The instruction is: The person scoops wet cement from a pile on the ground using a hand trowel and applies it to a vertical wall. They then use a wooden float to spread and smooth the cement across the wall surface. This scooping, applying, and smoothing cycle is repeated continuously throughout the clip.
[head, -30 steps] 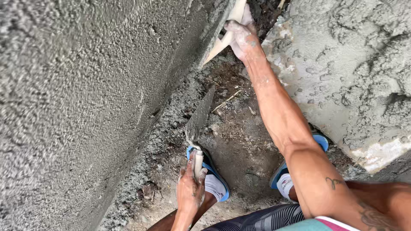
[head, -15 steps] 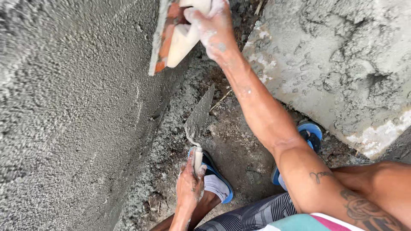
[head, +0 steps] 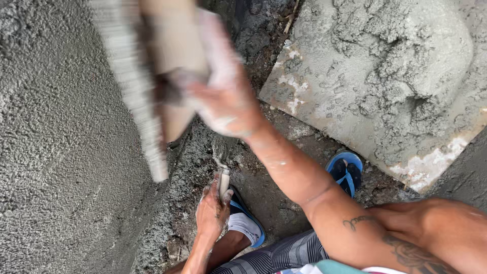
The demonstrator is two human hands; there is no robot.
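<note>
The right hand (head: 223,96) grips the handle of a wooden float (head: 147,86), fingers wrapped around it, raised and blurred beside the rough plastered wall (head: 56,152) at left. The left hand (head: 212,210) holds a trowel (head: 221,167) low, fingers closed on its handle. Wet mortar (head: 395,66) lies far right on a board (head: 436,162).

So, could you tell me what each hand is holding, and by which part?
The right hand grips the wooden float by its back handle; the left hand holds the trowel by its handle.

Grey mortar (head: 406,66); blue sandals (head: 346,170)
</note>
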